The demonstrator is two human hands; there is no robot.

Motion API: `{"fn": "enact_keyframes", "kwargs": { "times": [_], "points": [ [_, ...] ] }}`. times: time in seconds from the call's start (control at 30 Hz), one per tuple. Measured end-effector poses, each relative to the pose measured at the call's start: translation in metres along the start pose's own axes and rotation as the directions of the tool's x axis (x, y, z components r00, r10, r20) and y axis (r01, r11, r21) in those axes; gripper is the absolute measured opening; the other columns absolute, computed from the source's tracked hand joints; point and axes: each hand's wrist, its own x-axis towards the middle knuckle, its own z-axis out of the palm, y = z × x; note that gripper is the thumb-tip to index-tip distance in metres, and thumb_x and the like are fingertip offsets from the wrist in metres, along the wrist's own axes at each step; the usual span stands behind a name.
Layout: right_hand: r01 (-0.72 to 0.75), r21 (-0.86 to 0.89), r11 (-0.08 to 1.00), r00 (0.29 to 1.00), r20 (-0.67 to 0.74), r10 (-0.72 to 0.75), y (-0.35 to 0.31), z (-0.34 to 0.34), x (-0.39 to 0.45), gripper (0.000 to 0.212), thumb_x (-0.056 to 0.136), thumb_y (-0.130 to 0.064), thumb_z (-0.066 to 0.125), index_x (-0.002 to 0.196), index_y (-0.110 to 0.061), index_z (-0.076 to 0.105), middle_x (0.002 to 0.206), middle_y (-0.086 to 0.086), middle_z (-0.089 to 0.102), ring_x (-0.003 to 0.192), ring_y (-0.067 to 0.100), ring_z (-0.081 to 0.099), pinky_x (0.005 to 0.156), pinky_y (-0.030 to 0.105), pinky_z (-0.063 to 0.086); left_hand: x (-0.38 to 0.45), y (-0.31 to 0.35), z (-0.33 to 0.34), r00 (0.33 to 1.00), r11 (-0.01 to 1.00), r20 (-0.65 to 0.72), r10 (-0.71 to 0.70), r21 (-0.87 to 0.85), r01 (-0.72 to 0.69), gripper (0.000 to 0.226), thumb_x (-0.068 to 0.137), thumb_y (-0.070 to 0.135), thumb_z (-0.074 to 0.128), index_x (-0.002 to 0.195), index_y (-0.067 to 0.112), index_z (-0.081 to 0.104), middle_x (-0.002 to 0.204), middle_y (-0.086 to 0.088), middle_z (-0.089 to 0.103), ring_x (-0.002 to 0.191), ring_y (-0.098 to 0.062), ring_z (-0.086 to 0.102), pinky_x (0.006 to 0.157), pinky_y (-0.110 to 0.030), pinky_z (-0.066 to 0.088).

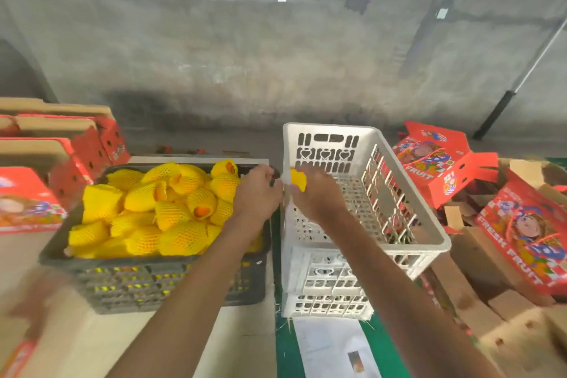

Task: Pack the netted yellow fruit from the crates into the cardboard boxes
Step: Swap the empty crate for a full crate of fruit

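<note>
The right hand (316,193), at the centre of the view, has its fingers curled round a yellow netted fruit (299,179) over the near-left rim of the white crate; the left hand (259,190), just at its nine o'clock, reaches to the same spot with fingers bent toward a thin pale strip between the two hands, though blur hides whether it truly pinches anything.

The grey concrete wall (276,55) fills the whole twelve o'clock half. At eight o'clock sits the dark grey plastic crate (153,279), heaped with netted yellow fruit (159,209), a few showing orange flesh at the net's open end. The left forearm crosses over its right rim and hides part of the heap. At four o'clock the white slatted crate (368,199) rests tilted on a second white crate (328,294), its floor bare. Red printed cardboard boxes (521,230) lie tumbled at three o'clock, with plain brown cardboard beneath; more red boxes (27,199) are stacked at nine o'clock. A white paper sheet (331,347) lies on green matting (283,353) at six o'clock.
</note>
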Motion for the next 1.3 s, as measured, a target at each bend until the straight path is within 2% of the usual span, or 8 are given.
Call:
{"fn": "enact_keyframes", "kwargs": {
  "times": [0.13, 0.27, 0.43, 0.53, 0.6, 0.7, 0.93, 1.3],
  "points": [
    [0.170, -0.007, 0.985, 0.984, 0.049, -0.170, -0.070, 0.067, -0.037, 0.038, 0.098, -0.023, 0.060, 0.135, -0.016, 0.062, 0.140, 0.010, 0.058, 0.127, 0.032, 0.057, 0.103, 0.042, 0.048, -0.036, -0.055, -0.067, 0.996, 0.986, -0.092, 0.017, 0.166, -0.001, 0.023, 0.099, 0.030, 0.057, 0.106, 0.012, 0.069, 0.108, -0.008, 0.074, 0.103, -0.033, 0.066, 0.082, -0.044, 0.054],
    [0.181, -0.164, 0.970, 0.971, 0.187, -0.150, -0.103, 0.144, -0.067, 0.033, 0.098, -0.034, 0.058, 0.123, -0.012, 0.061, 0.126, 0.014, 0.062, 0.118, 0.035, 0.060, 0.095, 0.041, 0.049, -0.059, -0.131, -0.122, 0.998, 0.958, -0.063, 0.000, 0.287, 0.019, 0.027, 0.102, 0.030, 0.054, 0.100, 0.007, 0.066, 0.104, -0.016, 0.073, 0.100, -0.039, 0.066, 0.077, -0.046, 0.052],
    [0.125, -0.313, 0.942, 0.982, 0.174, -0.072, -0.110, 0.219, -0.089, 0.045, 0.099, -0.048, 0.055, 0.128, -0.014, 0.056, 0.130, 0.009, 0.055, 0.124, 0.032, 0.050, 0.103, 0.041, 0.040, -0.066, -0.224, -0.151, 0.989, 0.880, 0.127, 0.077, 0.457, -0.128, 0.028, 0.097, 0.038, 0.061, 0.094, 0.010, 0.063, 0.099, -0.012, 0.065, 0.099, -0.035, 0.059, 0.075, -0.042, 0.046],
    [0.090, -0.337, 0.937, 0.990, 0.130, -0.049, -0.112, 0.238, -0.093, 0.053, 0.101, -0.054, 0.050, 0.140, -0.018, 0.047, 0.138, 0.005, 0.056, 0.131, 0.029, 0.047, 0.111, 0.041, 0.035, -0.063, -0.259, -0.150, 0.961, 0.830, 0.219, 0.168, 0.494, -0.258, 0.027, 0.094, 0.042, 0.063, 0.101, 0.016, 0.065, 0.109, -0.008, 0.060, 0.109, -0.030, 0.052, 0.085, -0.042, 0.047],
    [0.049, -0.351, 0.935, 0.994, 0.108, -0.011, -0.114, 0.242, -0.092, 0.054, 0.102, -0.056, 0.048, 0.140, -0.018, 0.047, 0.140, 0.005, 0.057, 0.134, 0.029, 0.046, 0.111, 0.041, 0.035, -0.061, -0.265, -0.149, 0.951, 0.815, 0.261, 0.165, 0.507, -0.281, 0.030, 0.096, 0.044, 0.060, 0.110, 0.018, 0.065, 0.119, -0.008, 0.054, 0.118, -0.028, 0.045, 0.090, -0.042, 0.050],
    [0.029, -0.394, 0.918, 0.993, 0.113, 0.018, -0.118, 0.246, -0.094, 0.053, 0.103, -0.052, 0.050, 0.141, -0.015, 0.047, 0.145, 0.007, 0.053, 0.138, 0.029, 0.043, 0.115, 0.042, 0.033, -0.065, -0.268, -0.147, 0.936, 0.710, 0.305, 0.173, 0.620, -0.333, 0.040, 0.098, 0.050, 0.057, 0.122, 0.018, 0.062, 0.128, -0.009, 0.046, 0.124, -0.029, 0.040, 0.088, -0.041, 0.054],
    [-0.034, -0.407, 0.913, 0.996, 0.064, 0.066, -0.130, 0.249, -0.102, 0.034, 0.104, -0.013, 0.046, 0.138, -0.010, 0.051, 0.140, 0.010, 0.055, 0.134, 0.030, 0.046, 0.116, 0.040, 0.032, -0.080, -0.269, -0.150, 0.923, 0.636, 0.314, 0.220, 0.671, -0.380, 0.042, 0.104, 0.043, 0.052, 0.126, 0.008, 0.058, 0.129, -0.013, 0.051, 0.121, -0.029, 0.047, 0.096, -0.037, 0.046],
    [0.025, -0.406, 0.913, 1.000, -0.004, -0.029, -0.133, 0.251, -0.196, 0.026, 0.103, -0.010, 0.046, 0.125, -0.005, 0.059, 0.125, 0.014, 0.060, 0.118, 0.034, 0.053, 0.105, 0.041, 0.039, -0.161, -0.265, -0.180, 0.901, 0.587, 0.381, 0.209, 0.688, -0.427, 0.042, 0.107, 0.041, 0.046, 0.127, 0.004, 0.055, 0.135, -0.015, 0.047, 0.128, -0.029, 0.043, 0.094, -0.037, 0.049]
  ]
}}
